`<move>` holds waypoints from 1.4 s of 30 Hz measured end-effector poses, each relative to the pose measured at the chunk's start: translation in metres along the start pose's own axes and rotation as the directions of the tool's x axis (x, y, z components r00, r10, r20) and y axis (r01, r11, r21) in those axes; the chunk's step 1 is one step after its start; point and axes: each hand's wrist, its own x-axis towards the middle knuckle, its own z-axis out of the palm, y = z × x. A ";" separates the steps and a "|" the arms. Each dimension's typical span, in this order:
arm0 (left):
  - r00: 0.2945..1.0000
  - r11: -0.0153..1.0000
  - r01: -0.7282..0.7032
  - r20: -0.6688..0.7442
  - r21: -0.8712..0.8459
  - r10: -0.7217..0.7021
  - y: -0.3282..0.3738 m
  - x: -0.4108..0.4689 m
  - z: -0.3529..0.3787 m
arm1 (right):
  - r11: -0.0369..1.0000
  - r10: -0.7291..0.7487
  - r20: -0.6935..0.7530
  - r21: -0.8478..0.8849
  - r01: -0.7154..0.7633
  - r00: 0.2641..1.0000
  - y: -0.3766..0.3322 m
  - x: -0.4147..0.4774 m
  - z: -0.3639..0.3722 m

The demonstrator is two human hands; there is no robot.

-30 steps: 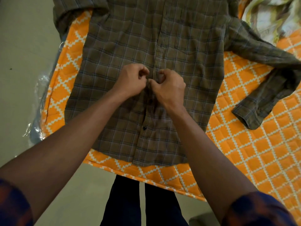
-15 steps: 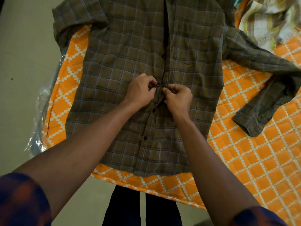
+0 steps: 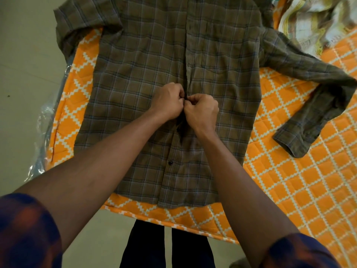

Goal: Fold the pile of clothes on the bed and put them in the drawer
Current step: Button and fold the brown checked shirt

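A brown plaid shirt (image 3: 135, 74) lies front up, spread flat on the bed's orange quilt (image 3: 289, 190). Its right sleeve trails out across the quilt toward the right; the left sleeve hangs over the bed's left edge. My left hand (image 3: 167, 102) and my right hand (image 3: 201, 111) meet at the shirt's button placket in the middle, fingers curled, each pinching one edge of the front opening. One dark button (image 3: 170, 162) shows fastened lower down. The fingertips and the button between them are hidden.
A crumpled striped yellow-and-white cloth (image 3: 316, 20) lies at the back right of the quilt. Clear plastic wrap (image 3: 44, 120) sticks out at the bed's left edge above the pale floor (image 3: 25, 55). My dark trouser legs (image 3: 168, 246) stand against the near edge.
Both hands came together again on the placket, closing the gap that was open half a second ago. The camera view has shifted slightly over the shirt.
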 end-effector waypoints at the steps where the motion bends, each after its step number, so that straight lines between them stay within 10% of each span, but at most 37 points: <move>1: 0.999 0.997 0.040 0.013 -0.065 -0.039 -0.001 0.000 0.000 | 1.000 0.022 -0.006 0.012 -0.022 1.000 0.001 0.000 0.000; 12: 0.962 0.798 0.272 0.165 -0.538 -0.217 -0.005 0.000 0.001 | 0.983 0.104 -0.012 0.151 -0.101 0.995 0.012 0.003 0.008; 24: 0.937 0.759 0.348 0.220 -0.550 -0.270 0.000 0.003 -0.001 | 0.758 0.231 0.100 0.605 -0.243 0.968 0.021 -0.002 0.005; 34: 0.907 0.623 0.420 0.314 -0.660 -0.280 -0.003 0.005 -0.009 | 0.616 0.234 0.402 0.643 -0.455 0.885 0.027 0.016 -0.012; 42: 0.916 0.610 0.401 0.306 -0.683 -0.259 -0.007 0.004 -0.010 | 0.746 0.239 0.283 0.558 -0.363 0.929 0.025 0.014 -0.001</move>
